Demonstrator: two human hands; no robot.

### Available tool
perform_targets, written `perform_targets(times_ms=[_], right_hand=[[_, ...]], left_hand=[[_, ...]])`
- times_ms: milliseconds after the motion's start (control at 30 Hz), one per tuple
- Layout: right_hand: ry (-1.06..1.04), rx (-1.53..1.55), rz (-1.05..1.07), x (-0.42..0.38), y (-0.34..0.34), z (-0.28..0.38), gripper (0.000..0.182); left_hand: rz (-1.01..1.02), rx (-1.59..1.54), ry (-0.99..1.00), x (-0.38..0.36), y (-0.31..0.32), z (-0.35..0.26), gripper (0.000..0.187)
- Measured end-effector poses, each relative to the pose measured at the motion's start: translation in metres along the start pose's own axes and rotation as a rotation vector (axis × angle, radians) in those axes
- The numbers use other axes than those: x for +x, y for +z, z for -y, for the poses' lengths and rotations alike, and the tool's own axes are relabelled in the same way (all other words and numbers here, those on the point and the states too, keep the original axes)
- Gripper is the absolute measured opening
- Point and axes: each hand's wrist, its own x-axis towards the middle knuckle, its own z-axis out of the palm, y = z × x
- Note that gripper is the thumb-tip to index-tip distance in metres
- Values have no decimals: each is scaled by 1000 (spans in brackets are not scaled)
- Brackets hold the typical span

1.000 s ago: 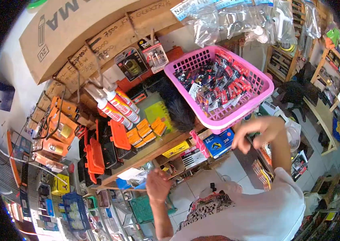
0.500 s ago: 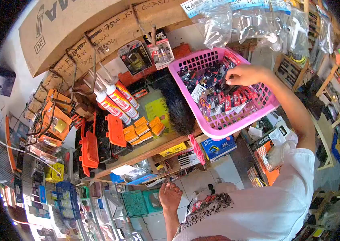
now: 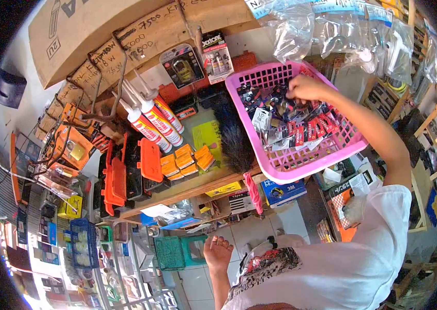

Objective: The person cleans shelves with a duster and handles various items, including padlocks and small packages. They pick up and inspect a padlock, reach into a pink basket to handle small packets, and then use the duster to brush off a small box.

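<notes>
My right hand [image 3: 307, 89] reaches into the far part of a pink plastic basket [image 3: 309, 174]. Its fingers are bent down and closed among small dark packaged items [image 3: 275, 103]; what they grip is hidden. Red-and-black packets [image 3: 309, 130] marked "HONA" lie nearer the basket's front, beside a white label card [image 3: 262, 119]. My left hand [image 3: 218, 252] hangs low beside my body, its fingers loosely curled and a little apart, with nothing in it.
Left of the basket stand a black feather duster [image 3: 234, 139], small orange boxes [image 3: 185, 157], sealant tubes [image 3: 151, 124] and orange cases [image 3: 150, 159]. Metal hooks [image 3: 120, 77] jut from a wooden beam. Plastic bags [image 3: 342, 39] hang above the basket's right side.
My right hand has shifted toward the basket's far left, over the dark packages. The view has turned slightly, and my left hand stays low with little change.
</notes>
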Motion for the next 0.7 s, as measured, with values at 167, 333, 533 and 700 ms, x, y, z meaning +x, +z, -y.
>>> perform_targets(times_ms=[167, 333, 533, 700], right_hand=[[-3, -183, -113, 4, -45, 9, 26], [75, -136, 129, 12, -53, 4, 29], [47, -319, 278, 39, -37, -14, 35], [84, -651, 356, 46, -32, -10, 35]], left_hand=[[-72, 37, 12, 3, 1, 3, 26], [-73, 53, 21, 10, 9, 2, 27], [-106, 43, 28, 13, 36, 9, 25], [-87, 54, 46, 18, 28, 16, 25]])
